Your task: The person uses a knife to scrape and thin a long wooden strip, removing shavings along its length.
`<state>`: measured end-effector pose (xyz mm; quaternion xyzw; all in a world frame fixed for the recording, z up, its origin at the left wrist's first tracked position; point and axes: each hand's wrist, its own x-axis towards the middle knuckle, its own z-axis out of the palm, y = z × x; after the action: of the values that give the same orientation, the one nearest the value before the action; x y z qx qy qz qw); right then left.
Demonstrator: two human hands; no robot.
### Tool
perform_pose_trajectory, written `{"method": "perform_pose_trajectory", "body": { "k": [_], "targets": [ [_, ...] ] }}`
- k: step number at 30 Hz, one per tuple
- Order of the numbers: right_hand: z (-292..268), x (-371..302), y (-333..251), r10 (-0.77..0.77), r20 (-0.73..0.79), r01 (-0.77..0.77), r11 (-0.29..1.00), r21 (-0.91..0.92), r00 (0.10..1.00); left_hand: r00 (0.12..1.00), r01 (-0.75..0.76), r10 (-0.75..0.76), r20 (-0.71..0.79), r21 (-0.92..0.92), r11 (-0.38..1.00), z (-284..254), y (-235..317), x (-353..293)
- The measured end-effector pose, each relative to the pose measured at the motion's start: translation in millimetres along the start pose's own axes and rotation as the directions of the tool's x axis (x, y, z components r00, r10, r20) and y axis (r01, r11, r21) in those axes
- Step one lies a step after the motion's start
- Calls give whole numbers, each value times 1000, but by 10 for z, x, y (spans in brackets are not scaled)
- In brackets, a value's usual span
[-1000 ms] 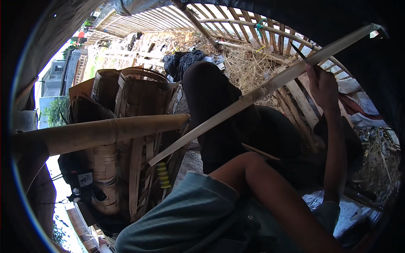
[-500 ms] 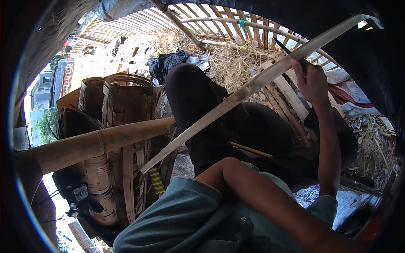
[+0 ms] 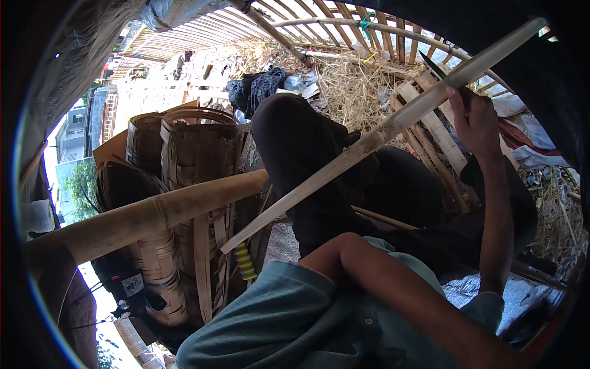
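So the right hand [image 3: 479, 126], upper right of the frame, is curled around a knife [image 3: 432, 65], with the handle mostly hidden and the dark blade poking up past a long pale bamboo strip [image 3: 384, 132]. A fingertip is touching the strip's lower edge too. The strip runs diagonally from the upper right corner down to left of centre, passing in front of a dark trouser knee [image 3: 289, 135], its low end right beside a yellow ribbed thing [image 3: 244, 263]. Can't tell what the left hand is doing, tbh: its forearm [image 3: 418, 289] runs out at the lower right. A fat bamboo pole [image 3: 160, 212] pokes in from the left, in front of woven baskets [image 3: 196, 147]. Straw [image 3: 356, 92] and a slatted fence [image 3: 338, 27] fill the top.
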<state>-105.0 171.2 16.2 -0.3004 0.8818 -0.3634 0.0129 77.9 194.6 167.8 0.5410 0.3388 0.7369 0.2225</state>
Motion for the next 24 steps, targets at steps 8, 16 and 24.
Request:
{"method": "perform_pose_trajectory", "body": {
  "k": [8, 16, 24],
  "targets": [
    [-45, 14, -103, 17, 33, -17, 1000, -2, 999, 999, 0, -1, 38, 38, 999, -53, -10, 40],
    [30, 34, -69, -30, 9, 30, 1000, -4, 1000, 996, 33, -38, 82, 68, 997, -110, 3, -86],
    [-94, -72, 96, 65, -26, -65, 997, -28, 998, 926, 349, -209, -315, 499, 793, -830, 92, -733]
  ]
}}
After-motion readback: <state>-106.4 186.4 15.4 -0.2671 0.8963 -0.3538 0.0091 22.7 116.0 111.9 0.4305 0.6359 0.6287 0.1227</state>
